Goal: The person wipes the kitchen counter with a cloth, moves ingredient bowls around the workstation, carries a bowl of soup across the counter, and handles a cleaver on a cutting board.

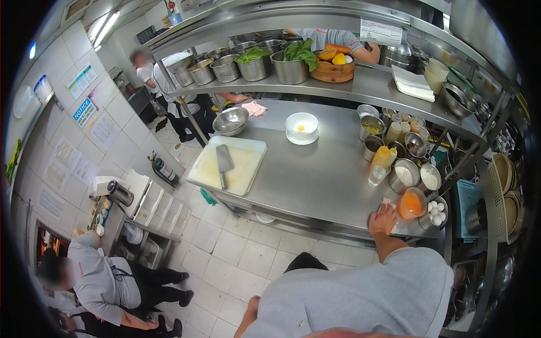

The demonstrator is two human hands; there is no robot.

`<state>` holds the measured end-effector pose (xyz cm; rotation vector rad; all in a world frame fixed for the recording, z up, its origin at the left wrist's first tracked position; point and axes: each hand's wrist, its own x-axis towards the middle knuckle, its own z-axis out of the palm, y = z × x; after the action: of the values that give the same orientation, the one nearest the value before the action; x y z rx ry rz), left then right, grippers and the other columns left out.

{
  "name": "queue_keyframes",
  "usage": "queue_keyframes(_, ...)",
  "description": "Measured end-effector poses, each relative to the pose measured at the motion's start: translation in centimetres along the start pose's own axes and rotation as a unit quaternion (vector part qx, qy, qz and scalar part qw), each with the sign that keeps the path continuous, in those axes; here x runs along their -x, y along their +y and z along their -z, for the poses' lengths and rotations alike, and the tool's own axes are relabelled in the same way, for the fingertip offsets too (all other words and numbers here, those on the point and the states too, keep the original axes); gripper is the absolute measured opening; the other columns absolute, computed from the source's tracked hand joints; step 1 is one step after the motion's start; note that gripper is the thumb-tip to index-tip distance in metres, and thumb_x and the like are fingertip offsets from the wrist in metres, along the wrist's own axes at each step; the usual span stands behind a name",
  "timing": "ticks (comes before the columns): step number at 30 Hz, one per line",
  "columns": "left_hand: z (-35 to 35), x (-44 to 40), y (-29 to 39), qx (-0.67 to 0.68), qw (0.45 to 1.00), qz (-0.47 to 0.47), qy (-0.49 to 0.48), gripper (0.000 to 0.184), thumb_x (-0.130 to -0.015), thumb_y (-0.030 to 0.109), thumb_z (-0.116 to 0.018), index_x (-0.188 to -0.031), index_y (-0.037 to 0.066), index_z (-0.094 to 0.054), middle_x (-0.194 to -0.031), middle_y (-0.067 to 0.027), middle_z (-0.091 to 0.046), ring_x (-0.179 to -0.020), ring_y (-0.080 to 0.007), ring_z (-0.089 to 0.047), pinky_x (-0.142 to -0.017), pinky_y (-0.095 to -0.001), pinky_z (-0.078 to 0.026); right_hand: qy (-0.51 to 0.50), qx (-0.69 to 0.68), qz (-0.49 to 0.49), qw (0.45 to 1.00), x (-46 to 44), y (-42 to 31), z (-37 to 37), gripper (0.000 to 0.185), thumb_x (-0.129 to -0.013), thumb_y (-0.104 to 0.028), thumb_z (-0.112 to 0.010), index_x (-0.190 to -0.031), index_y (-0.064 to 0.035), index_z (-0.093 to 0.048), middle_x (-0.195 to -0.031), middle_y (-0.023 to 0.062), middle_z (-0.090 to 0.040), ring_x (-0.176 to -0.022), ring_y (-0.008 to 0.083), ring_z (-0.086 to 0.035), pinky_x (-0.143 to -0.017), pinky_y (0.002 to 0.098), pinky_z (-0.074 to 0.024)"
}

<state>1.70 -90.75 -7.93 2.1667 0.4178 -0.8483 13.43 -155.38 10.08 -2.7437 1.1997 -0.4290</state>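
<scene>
My right hand point(383, 219) lies with fingers spread at the front edge of the steel table point(315, 180), its fingertips against a small pink cloth point(387, 202). Just right of it are a tub of orange liquid point(412, 203) and a bowl of white eggs point(437, 214). My left hand point(253, 305) hangs low beside my body, away from the table, its fingers not clearly visible. A white bowl with an egg yolk point(302, 128) sits toward the back of the table. On the left, a cleaver point(224, 163) rests on a white cutting board point(248, 174).
Squeeze bottles point(382, 156) and metal containers point(404, 173) line the table's right side. A metal bowl point(230, 121) and pink cloth point(255, 108) are behind the board. The overhead shelf point(366, 87) holds pots and vegetables. Other people stand left and behind the shelf.
</scene>
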Motion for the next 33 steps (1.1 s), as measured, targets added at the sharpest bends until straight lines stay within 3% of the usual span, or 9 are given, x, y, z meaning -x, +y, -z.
queue_keyframes(4, 0.0, -0.5, -0.4, -0.026, 0.998, -0.056, 0.0, 0.061, -0.087, 0.042, -0.081, -0.117, -0.011, -0.078, -0.113, -0.0323, -0.08, -0.109, -0.0406, -0.079, -0.092, -0.0454, -0.061, 0.002, -0.001, 0.0, 1.0, 0.0, -0.1, 0.3, 0.059, -0.096, -0.032, -0.065, -0.149, -0.0077, -0.062, -0.16, 0.0175, -0.051, -0.151, 0.0406, -0.042, -0.126, 0.0561, -0.0328)
queue_keyframes(13, -0.2, -0.5, -0.7, 0.013, 1.0, -0.021, -0.01, 0.061, -0.087, 0.044, -0.081, -0.116, -0.009, -0.079, -0.115, -0.0327, -0.079, -0.112, -0.0421, -0.078, -0.095, -0.046, -0.06, -0.006, 0.001, -0.004, 1.0, 0.0, -0.1, 0.4, 0.059, -0.097, -0.033, -0.064, -0.15, -0.0073, -0.062, -0.159, 0.0188, -0.051, -0.152, 0.0418, -0.041, -0.127, 0.0564, -0.0324)
queue_keyframes(15, -0.2, -0.7, -0.6, -0.044, 0.999, -0.02, 0.004, 0.061, -0.086, 0.044, -0.082, -0.116, -0.009, -0.079, -0.116, -0.0326, -0.079, -0.113, -0.0418, -0.078, -0.095, -0.0461, -0.06, -0.007, -0.003, -0.005, 1.0, 0.0, -0.1, 0.3, 0.059, -0.097, -0.033, -0.064, -0.15, -0.0074, -0.062, -0.159, 0.0189, -0.051, -0.152, 0.0417, -0.041, -0.127, 0.0564, -0.0323)
queue_keyframes(28, -0.3, -0.3, -1.4, -0.026, 0.999, -0.04, -0.006, 0.063, -0.086, 0.046, -0.081, -0.115, -0.009, -0.079, -0.116, -0.0331, -0.079, -0.116, -0.0422, -0.077, -0.097, -0.046, -0.059, -0.001, -0.001, 0.001, 1.0, 0.1, -0.2, 0.5, 0.06, -0.096, -0.032, -0.065, -0.151, -0.0081, -0.061, -0.158, 0.0188, -0.051, -0.151, 0.0413, -0.043, -0.125, 0.0564, -0.0338)
queue_keyframes(33, -0.3, 0.0, -1.9, -0.034, 0.999, -0.007, 0.005, 0.063, -0.087, 0.046, -0.081, -0.115, -0.011, -0.078, -0.114, -0.0335, -0.079, -0.114, -0.0418, -0.078, -0.095, -0.0462, -0.06, 0.009, 0.005, 0.006, 1.0, 0.2, -0.2, 0.1, 0.06, -0.096, -0.032, -0.066, -0.15, -0.0081, -0.061, -0.158, 0.0185, -0.051, -0.15, 0.0414, -0.043, -0.125, 0.0572, -0.0343)
